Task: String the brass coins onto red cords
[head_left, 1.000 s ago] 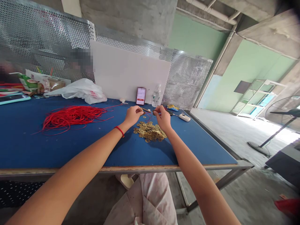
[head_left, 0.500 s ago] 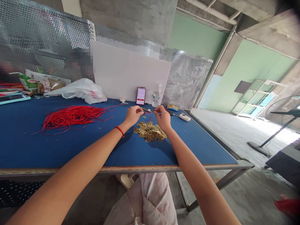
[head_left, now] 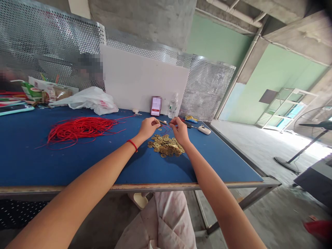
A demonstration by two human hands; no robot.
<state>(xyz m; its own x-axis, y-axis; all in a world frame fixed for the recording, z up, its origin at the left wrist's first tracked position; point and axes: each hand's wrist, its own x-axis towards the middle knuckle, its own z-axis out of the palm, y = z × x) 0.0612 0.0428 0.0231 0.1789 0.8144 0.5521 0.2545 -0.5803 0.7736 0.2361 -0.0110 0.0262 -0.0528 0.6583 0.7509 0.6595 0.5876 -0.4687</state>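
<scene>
My left hand (head_left: 149,127), with a red cord bracelet (head_left: 133,145) on its wrist, is closed in a pinch above the table. Facing it, my right hand (head_left: 179,130) pinches too, thumb against fingers. A thin red cord (head_left: 165,132) loops between the two sets of fingertips; any small piece held with it is too tiny to tell. Just below lies a pile of brass-coloured coins with holes (head_left: 167,146). One loose coin (head_left: 160,129) rests apart from the pile, near my left fingertips. A small brownish stick-like thing (head_left: 163,122) shows behind the fingertips.
On the blue tabletop (head_left: 85,166) a tangle of red cord (head_left: 83,129) lies left. Behind are a white plastic bag (head_left: 90,100), a phone (head_left: 156,105) propped upright and a clear bottle (head_left: 173,106). A white key fob-like item (head_left: 204,129) sits right. A white board (head_left: 142,77) stands behind.
My right hand has shifted slightly left, closer to my left hand. The red cord between them hangs in a different curve. The coin pile looks unchanged.
</scene>
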